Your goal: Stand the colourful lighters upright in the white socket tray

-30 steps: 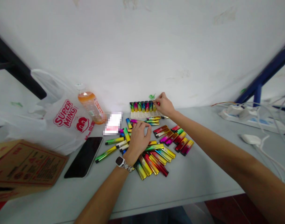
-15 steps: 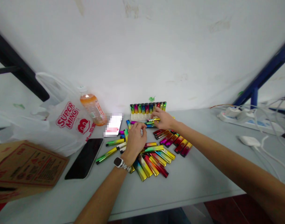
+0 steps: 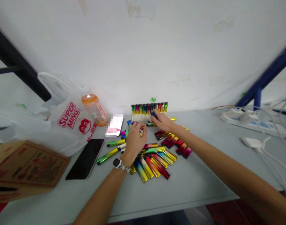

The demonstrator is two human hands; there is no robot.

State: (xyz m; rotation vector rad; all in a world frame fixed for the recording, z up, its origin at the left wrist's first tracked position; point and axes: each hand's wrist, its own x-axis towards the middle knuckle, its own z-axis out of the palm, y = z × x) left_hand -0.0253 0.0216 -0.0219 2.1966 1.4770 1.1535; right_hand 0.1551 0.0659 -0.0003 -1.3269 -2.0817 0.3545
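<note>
Several shiny lighters (image 3: 149,108) stand upright in a row along the back of a white holed tray (image 3: 138,118). At the tray's front edge my right hand (image 3: 162,121) is closed on a lighter (image 3: 153,114), whose dark blue end shows above the fingers. Lower and to the left, my left hand (image 3: 135,138) curls over the loose lighters, its fingertips drawn together. Whatever those fingers hold, if anything, is hidden. A pile of yellow, red and blue lighters (image 3: 154,164) lies in front, and a group of red and purple ones (image 3: 173,141) is under my right forearm.
Left of the lighters are a black phone (image 3: 85,160), a lit phone (image 3: 115,125), an orange drink bottle (image 3: 93,107), a white plastic bag (image 3: 51,131) and a cardboard box (image 3: 28,170). A power strip (image 3: 253,123) with white cables lies at the right, and a wall closes the back.
My right hand has turned the lighter from lying flat to more upright, close to the tray. My left hand stays nearly in place, with fingers slightly shifted.
</note>
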